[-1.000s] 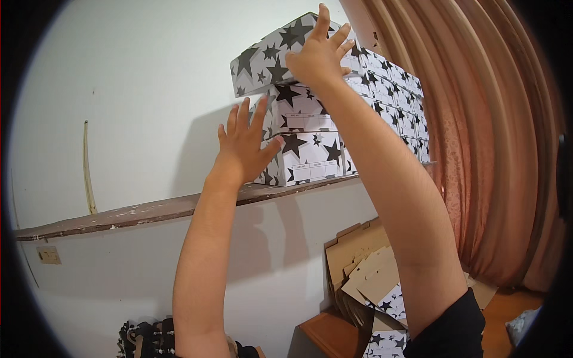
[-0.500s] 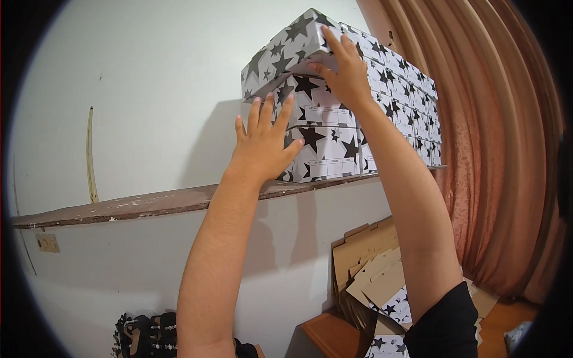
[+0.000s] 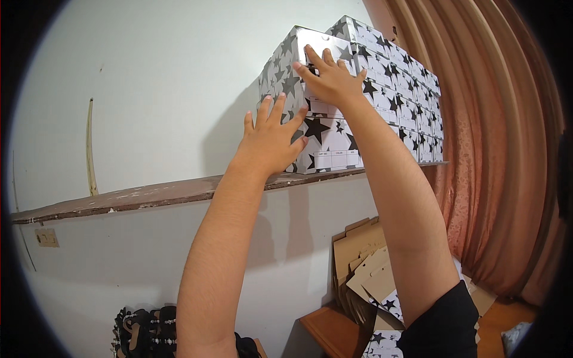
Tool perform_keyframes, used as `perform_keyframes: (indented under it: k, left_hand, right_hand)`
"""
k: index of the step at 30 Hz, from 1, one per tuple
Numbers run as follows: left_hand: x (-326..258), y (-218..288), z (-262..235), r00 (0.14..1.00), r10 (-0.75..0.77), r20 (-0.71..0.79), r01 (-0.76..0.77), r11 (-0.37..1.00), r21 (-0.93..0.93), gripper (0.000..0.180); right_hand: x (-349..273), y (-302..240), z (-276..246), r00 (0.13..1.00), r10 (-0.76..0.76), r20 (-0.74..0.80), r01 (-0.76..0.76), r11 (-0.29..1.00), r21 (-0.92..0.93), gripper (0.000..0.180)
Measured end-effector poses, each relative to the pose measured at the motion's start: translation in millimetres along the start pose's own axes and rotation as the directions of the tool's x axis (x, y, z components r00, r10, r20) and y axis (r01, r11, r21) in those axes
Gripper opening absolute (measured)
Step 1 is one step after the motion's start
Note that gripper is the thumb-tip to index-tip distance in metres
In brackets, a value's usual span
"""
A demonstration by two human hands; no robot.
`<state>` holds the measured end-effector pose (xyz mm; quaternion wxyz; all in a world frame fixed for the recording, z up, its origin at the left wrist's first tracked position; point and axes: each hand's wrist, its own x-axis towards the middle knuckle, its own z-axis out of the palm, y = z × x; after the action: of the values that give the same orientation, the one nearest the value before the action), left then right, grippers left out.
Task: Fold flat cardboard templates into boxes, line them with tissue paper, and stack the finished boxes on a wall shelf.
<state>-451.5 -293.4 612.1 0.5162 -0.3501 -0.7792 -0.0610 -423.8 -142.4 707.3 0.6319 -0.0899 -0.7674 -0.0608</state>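
- Both hands have slid to the outer end of the box stack since a second ago, and the top box, then tilted, now sits squarer on the pile.
- Far left, a thin curved stick (image 3: 89,146) leans against the white wall (image 3: 161,77), standing on a long brown shelf (image 3: 149,194) that runs rightward under the boxes.
- Left hand (image 3: 271,140) is spread flat, fingers apart and pointing up, palm pressed on the end face of the lower box (image 3: 325,149); it grips nothing.
- Right hand (image 3: 327,77) is higher, also open with fingers splayed, pressing on the front edge of the top box (image 3: 298,51); no grasp around it.
- These boxes are white card printed with black and grey stars, lidded, stacked on the shelf's right part, with further rows of like boxes (image 3: 412,101) behind them toward the curtain.
- Below, black sandals (image 3: 146,331) lie by the wall; flattened cardboard (image 3: 364,262) leans to the right.
- Pink-brown curtain (image 3: 495,149) hangs at far right.
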Motion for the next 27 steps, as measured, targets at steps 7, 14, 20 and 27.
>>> perform_keyframes:
  k: [7,14,20,27]
  left_hand:
    - [8.4,1.6,-1.7,0.998,-0.006,0.060,0.009,0.999,-0.041,0.057]
    - [-8.6,-8.5,-24.2,0.987,0.084,-0.137,-0.103,0.985,-0.136,0.043]
    - [-56.7,42.4,-42.7,0.870,0.104,-0.482,-0.413,0.688,-0.597,0.033]
    - [-162.0,148.3,48.8,0.899,-0.130,-0.418,-0.373,0.276,-0.886,0.035]
  right_hand:
    - [-4.7,38.3,-17.1,0.958,-0.089,0.272,-0.007,0.943,0.331,0.079]
    - [-108.9,77.0,-61.8,0.967,-0.252,0.047,0.248,0.966,0.076,0.056]
    - [-208.6,144.7,-121.2,0.987,-0.163,0.005,0.162,0.984,0.078,0.032]
    - [-322.8,234.5,-160.6,0.990,0.112,0.090,-0.139,0.906,0.399,0.024]
